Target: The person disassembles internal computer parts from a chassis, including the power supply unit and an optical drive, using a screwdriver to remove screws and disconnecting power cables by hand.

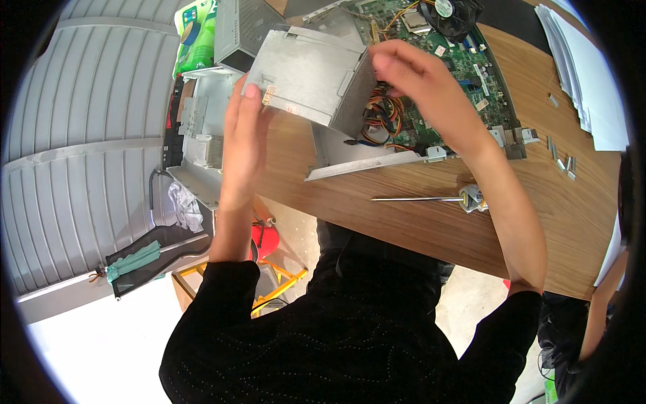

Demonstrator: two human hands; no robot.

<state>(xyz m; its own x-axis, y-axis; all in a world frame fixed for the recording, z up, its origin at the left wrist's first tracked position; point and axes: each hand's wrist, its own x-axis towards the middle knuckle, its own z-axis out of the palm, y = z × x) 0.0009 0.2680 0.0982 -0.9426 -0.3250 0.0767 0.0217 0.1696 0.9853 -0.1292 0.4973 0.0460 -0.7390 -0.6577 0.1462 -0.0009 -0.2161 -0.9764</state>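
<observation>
Between my two hands is a silver metal power supply unit (309, 74), held tilted over the table. My left hand (245, 118) grips its left side, with the fingertips on the edge near some small stickers. At its upper right corner, my right hand (410, 67) has its fingers curled against the edge. A bundle of coloured wires (383, 121) lies beside the unit, by an open computer chassis. That chassis bears a green motherboard (437, 74) with a black fan (451, 17). The fingers behind the unit are hidden.
A screwdriver (417, 199) lies near the table's front edge. Small metal pieces (560, 161) and a paper stack (579, 74) are at the right. Another metal case part (202, 128) stands on the left. A co-worker's arm (602, 310) shows at the right edge.
</observation>
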